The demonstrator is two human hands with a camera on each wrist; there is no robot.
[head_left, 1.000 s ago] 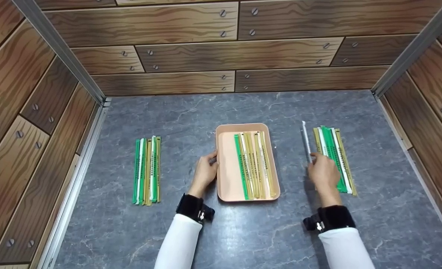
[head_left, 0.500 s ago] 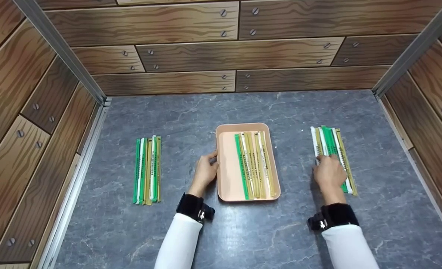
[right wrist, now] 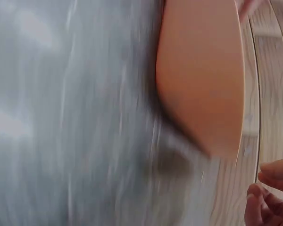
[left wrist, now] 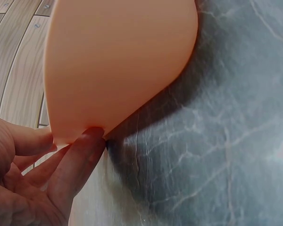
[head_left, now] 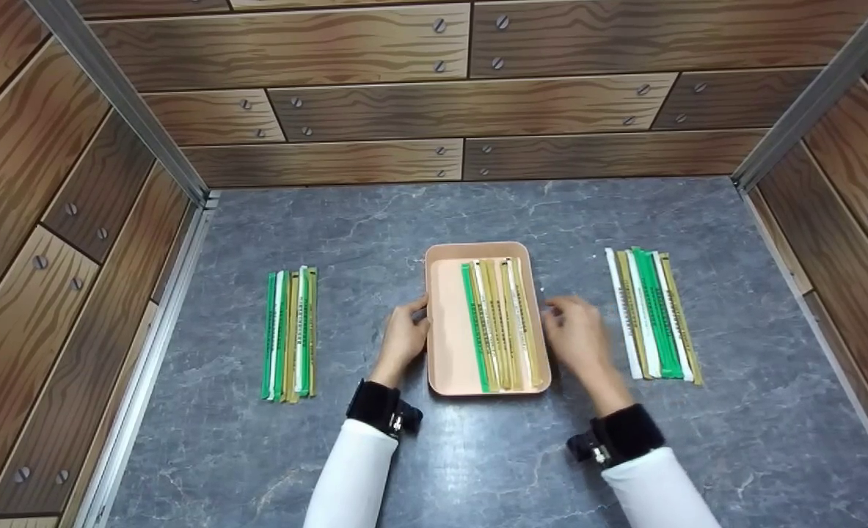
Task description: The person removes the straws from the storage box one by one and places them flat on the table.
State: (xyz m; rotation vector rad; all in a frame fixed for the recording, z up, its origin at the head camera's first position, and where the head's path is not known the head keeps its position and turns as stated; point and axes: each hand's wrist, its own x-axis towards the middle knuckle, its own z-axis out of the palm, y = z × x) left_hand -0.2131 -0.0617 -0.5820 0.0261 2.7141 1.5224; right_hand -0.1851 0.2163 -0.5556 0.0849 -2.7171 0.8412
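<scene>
A wood-patterned wall (head_left: 367, 44) is rising well beyond the left hand (head_left: 400, 337) and the right hand (head_left: 579, 334), and a grey, marble-veined table (head_left: 360, 227) is spreading beneath and around them. Between the two hands, a peach tray (head_left: 448, 330) is lying flat on the table, its long sides running away from the person. Well out to the right of the right hand, a row of slim wrapped sticks (head_left: 655, 315) in white, gold and green is lying side by side, leaning slightly. Inside the tray, nearer to the right hand than to the left, green, white and gold wrapped sticks (head_left: 498, 323) are lying lengthwise. Out to the left of the left hand, another row of the sticks (head_left: 289, 334) is lying on the table. The left hand is pinching the tray's left edge, its fingers (left wrist: 80, 155) pressing the outer wall. The right hand is hovering just beside the tray's right wall, apart from it, its fingertips (right wrist: 276, 174) bending loosely and standing slightly apart. Below the hands, black straps (head_left: 633, 431) are circling both wrists.
</scene>
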